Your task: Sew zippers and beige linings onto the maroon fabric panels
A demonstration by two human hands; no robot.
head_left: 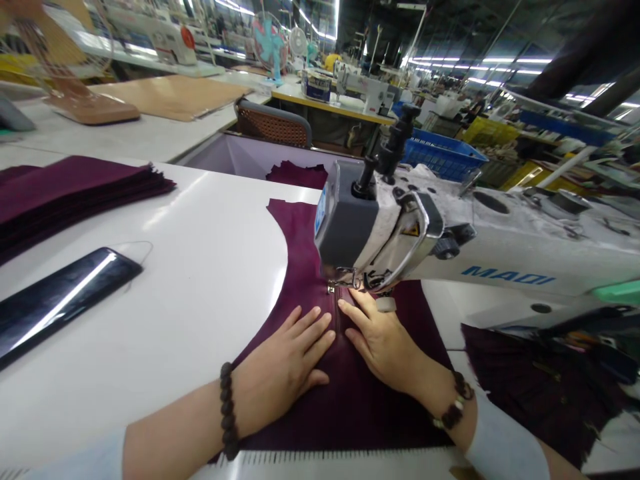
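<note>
A dark purple fabric piece lies flat under the presser foot of a white and grey sewing machine. My left hand rests flat on the cloth, fingers stretched toward a seam or zipper line that runs up to the foot. On the other side of that line, my right hand presses on the same fabric with its fingers spread. Its fingertips lie close to the foot, partly beneath the machine head. Neither hand grips anything.
Stacked purple fabric pieces lie at the left, above a glossy black object. More dark fabric sits at the right. A ruler strip marks the table's near edge. Behind the machine stands a blue basket.
</note>
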